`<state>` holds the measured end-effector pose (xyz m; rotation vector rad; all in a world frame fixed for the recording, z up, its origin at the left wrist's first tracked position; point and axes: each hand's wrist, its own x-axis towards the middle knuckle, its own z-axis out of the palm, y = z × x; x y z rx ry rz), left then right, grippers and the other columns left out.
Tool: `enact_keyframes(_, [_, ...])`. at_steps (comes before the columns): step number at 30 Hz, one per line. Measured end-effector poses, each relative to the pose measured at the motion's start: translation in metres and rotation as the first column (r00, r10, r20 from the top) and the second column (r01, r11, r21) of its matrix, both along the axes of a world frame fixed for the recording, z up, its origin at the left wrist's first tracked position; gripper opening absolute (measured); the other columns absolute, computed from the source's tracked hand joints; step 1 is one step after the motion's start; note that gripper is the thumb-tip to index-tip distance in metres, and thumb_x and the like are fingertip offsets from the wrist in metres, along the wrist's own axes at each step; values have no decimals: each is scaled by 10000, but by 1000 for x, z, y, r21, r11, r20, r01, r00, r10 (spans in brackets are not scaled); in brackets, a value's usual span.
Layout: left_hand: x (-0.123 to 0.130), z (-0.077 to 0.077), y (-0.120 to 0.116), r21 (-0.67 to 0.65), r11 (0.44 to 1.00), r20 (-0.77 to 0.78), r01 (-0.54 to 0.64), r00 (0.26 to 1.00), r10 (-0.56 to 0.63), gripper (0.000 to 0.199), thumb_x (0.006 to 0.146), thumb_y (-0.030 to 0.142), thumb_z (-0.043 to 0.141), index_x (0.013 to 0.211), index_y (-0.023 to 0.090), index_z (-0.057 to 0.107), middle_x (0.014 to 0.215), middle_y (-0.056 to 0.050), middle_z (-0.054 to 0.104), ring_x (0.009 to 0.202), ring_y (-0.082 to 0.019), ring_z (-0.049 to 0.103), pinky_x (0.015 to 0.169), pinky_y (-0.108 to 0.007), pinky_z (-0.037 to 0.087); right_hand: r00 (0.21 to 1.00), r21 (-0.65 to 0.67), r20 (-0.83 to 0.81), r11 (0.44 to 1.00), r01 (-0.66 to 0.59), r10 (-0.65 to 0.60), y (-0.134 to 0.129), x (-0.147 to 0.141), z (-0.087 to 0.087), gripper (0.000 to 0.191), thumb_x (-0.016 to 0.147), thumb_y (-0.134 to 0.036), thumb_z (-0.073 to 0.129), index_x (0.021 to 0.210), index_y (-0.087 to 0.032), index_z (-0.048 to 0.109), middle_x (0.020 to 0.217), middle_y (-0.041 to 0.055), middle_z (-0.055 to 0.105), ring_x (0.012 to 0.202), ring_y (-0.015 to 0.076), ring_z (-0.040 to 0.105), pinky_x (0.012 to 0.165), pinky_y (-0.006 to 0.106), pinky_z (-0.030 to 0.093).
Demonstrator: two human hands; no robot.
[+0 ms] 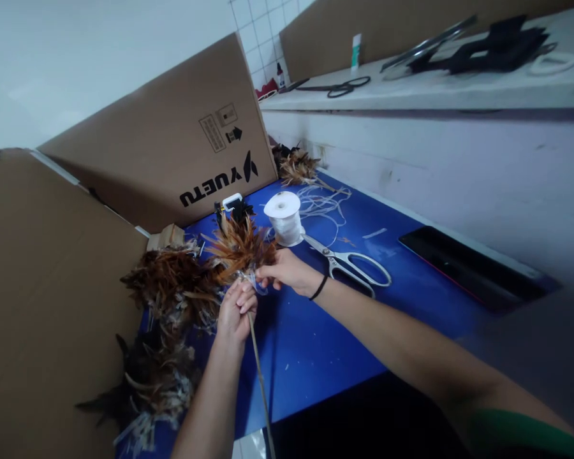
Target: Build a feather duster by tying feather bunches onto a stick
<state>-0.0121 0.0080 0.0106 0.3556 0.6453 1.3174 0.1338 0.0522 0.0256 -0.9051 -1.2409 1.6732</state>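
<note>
A long thin stick (257, 357) slants up from the bottom edge to a bunch of brown feathers (242, 245). My left hand (238, 309) is closed around the stick just below the feathers. My right hand (284, 271), with a black band at its wrist, pinches clear ribbon (254, 280) at the base of the feathers. Its fingertips nearly meet the left hand. A white spool (285, 220) stands just behind the right hand, and silver scissors (351, 261) lie to its right, blades toward the spool.
Feather piles (172, 280) lie at the left beside a cardboard box (172, 140). A dark phone (469, 264) rests on the blue table (325, 350) at the right. Loose ribbon (325, 204) lies behind the spool. A shelf (402, 95) holds black scissors and a glue stick.
</note>
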Motion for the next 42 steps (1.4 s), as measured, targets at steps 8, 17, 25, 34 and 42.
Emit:
enact_keyframes(8, [3, 0, 0, -17, 1000, -34, 3, 999, -4, 225, 884, 32, 347, 697, 120, 437, 644, 28, 379, 393, 28, 311, 339, -51, 248, 997, -1, -14, 997, 80, -80, 0, -3, -4, 59, 623, -139, 639, 636, -107, 592, 512, -2, 571, 434, 75, 498, 324, 161, 323])
enact_keyframes(17, [2, -6, 1, 21, 998, -113, 52, 992, -49, 191, 843, 18, 404, 690, 117, 462, 628, 23, 412, 387, 21, 306, 326, -57, 243, 984, 47, 48, 984, 171, -174, 5, -10, -21, 131, 562, -190, 682, 600, -122, 576, 467, -56, 474, 376, 47, 370, 349, 194, 293])
enact_keyframes(25, [7, -2, 1, -18, 1000, -187, 25, 982, -28, 143, 787, -18, 444, 746, 103, 508, 618, 27, 427, 386, 20, 302, 318, -55, 225, 968, 215, 73, 952, 218, -238, 5, -12, -25, 143, 587, -192, 647, 551, -146, 516, 484, -67, 465, 449, 53, 406, 435, 185, 320])
enact_keyframes(34, [3, 1, 2, -24, 999, -119, -28, 993, 25, 195, 815, -20, 415, 684, 123, 438, 641, 25, 395, 405, 18, 298, 343, -64, 234, 973, -34, -45, 974, 224, -225, 0, -2, -12, 120, 661, -208, 624, 682, -150, 522, 571, -22, 558, 483, 86, 528, 378, 177, 355])
enact_keyframes(42, [-5, -1, 5, -17, 998, -62, -62, 996, 61, 200, 839, -19, 372, 710, 108, 458, 642, 17, 406, 404, 18, 316, 338, -68, 242, 844, 189, 518, 943, -275, 142, -13, 46, -10, 133, 588, -211, 697, 638, -157, 585, 619, 14, 626, 578, 134, 578, 519, 239, 425])
